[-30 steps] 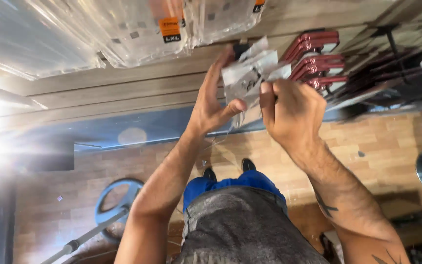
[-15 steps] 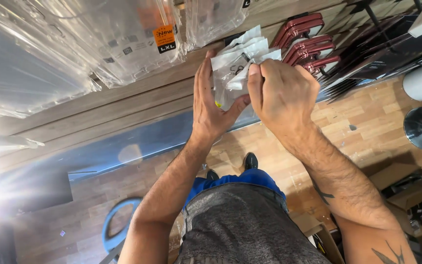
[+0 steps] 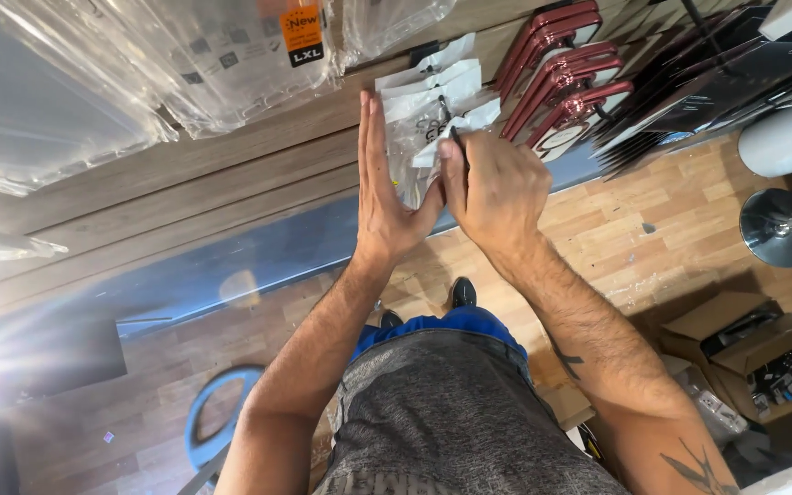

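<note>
We see a bunch of small clear plastic packets (image 3: 423, 115) hanging against the wooden wall panel (image 3: 231, 174), just below the top edge of the view and between two other groups of hanging goods. The left hand (image 3: 382, 197) is held flat and open, fingers straight and together, its palm pressed against the left side of the packets. The right hand (image 3: 497, 188) is curled shut on the packets from the other side, its fingers pinching the front ones near a thin dark hook or rod that we cannot make out clearly. The two hands meet at the thumbs, with the packets between them.

Just to the right of the packets hang rows of dark red phone cases (image 3: 566, 78), and beyond those a fan of black cases (image 3: 689, 101). To the left, large clear plastic bags (image 3: 139, 64) hang on the same wall, one bearing an orange and black label (image 3: 302, 32). Below the hands we see the person's grey shirt (image 3: 451, 422), a wood-patterned floor (image 3: 689, 220), open cardboard boxes (image 3: 753, 353) at the right, and a round metal stool base (image 3: 778, 227).
</note>
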